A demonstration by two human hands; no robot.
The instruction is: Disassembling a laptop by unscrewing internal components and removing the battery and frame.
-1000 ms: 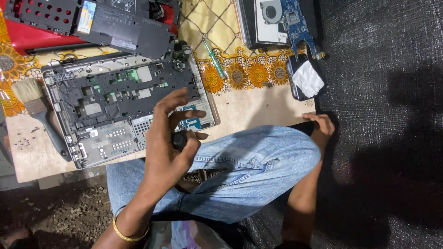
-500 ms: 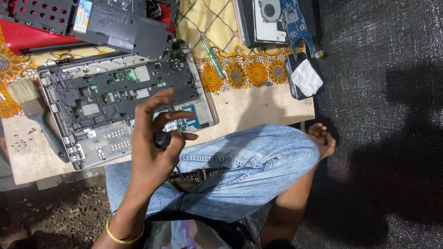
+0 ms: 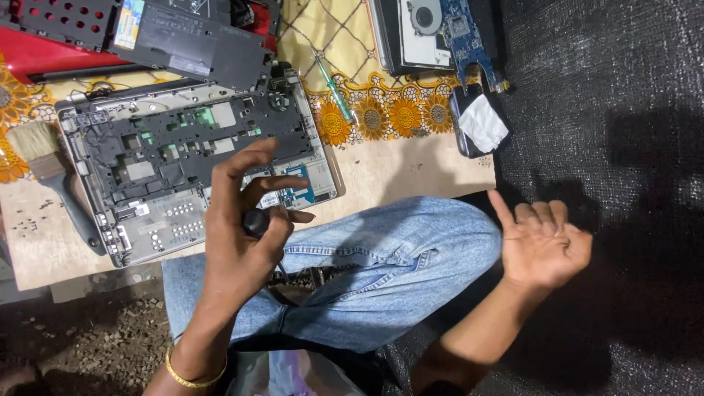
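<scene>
Left hand (image 3: 238, 235) grips screwdriver (image 3: 257, 221) above opened laptop (image 3: 183, 176).

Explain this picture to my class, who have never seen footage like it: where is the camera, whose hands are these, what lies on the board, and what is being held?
The camera sits on a person's head and looks down at their own lap and hands. The left hand grips the dark handle of a small screwdriver, and wears a gold bangle. The right hand is open, palm up and empty, over a dark mat. On the wooden board lies an opened laptop base with its inner parts showing. Beside it are a paintbrush, a green-handled screwdriver, a phone with a white paper on it and a blue circuit board with a fan. The person's knee in blue jeans fills the middle.
</scene>
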